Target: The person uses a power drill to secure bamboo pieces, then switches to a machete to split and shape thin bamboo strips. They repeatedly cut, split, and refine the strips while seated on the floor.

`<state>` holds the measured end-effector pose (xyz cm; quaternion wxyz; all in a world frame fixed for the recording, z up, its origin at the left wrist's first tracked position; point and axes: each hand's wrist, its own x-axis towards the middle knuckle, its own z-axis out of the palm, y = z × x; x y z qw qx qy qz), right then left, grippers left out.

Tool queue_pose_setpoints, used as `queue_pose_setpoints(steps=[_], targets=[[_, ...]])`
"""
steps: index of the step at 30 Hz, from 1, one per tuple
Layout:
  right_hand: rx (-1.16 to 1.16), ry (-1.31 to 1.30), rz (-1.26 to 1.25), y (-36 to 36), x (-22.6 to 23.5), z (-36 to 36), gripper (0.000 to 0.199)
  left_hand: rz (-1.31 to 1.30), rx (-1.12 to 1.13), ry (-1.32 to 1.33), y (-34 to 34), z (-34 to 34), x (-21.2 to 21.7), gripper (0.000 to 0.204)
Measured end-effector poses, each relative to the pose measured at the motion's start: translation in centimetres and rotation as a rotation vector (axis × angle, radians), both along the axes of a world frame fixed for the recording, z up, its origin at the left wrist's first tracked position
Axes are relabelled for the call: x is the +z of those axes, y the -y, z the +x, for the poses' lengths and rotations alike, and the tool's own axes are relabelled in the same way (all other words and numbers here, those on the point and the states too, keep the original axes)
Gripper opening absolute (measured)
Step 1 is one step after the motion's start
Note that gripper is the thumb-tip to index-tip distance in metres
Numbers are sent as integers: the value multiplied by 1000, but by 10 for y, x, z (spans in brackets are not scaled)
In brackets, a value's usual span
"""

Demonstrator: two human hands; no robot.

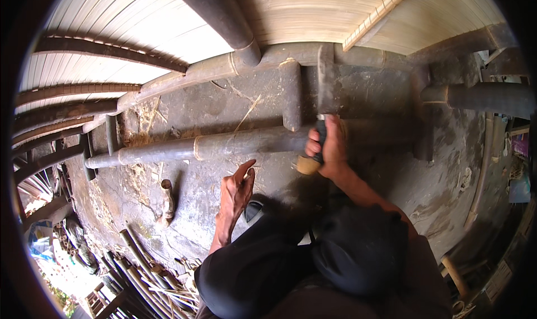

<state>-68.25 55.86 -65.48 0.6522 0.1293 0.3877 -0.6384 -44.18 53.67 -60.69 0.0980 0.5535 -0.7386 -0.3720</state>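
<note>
My right hand [330, 151] grips the dark handle of a machete [326, 87], whose broad blade points away from me. A rounded tan end of the handle shows below the fist. Beyond the knife, the blade tip overlaps a long horizontal bamboo rail in view. My left hand [237, 186] is raised near my left knee, index finger and thumb stretched out and slightly apart, the other fingers curled; nothing shows in it. Just past its fingertips runs a thick grey bamboo pole [240, 144]. A short upright bamboo piece [291, 95] stands left of the blade.
Pale slatted panels [307, 11] on dark bamboo supports [221, 17] span the far side. A short bamboo stub [167, 201] lies on the stained floor [198, 190] at left. Several loose bamboo sticks [140, 285] are piled at the lower left. My bent knees [358, 249] fill the near middle.
</note>
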Motion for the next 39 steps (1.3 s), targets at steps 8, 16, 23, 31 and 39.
queue_pose_setpoints(steps=[8,16,23,31,39], targets=[[-19,-167,82,15,19,40,24,100,184,33,-44,35,11,23],[197,-244,57,22,35,50,27,253,199,56,-57,36,14,22],[78,-203,100,32,40,58,19,115,202,-37,-64,43,6,21],[202,-185,95,33,48,76,18,182,105,-79,-69,32,10,21],[285,-256,54,34,45,76,21,216,223,-14,-68,38,10,20]])
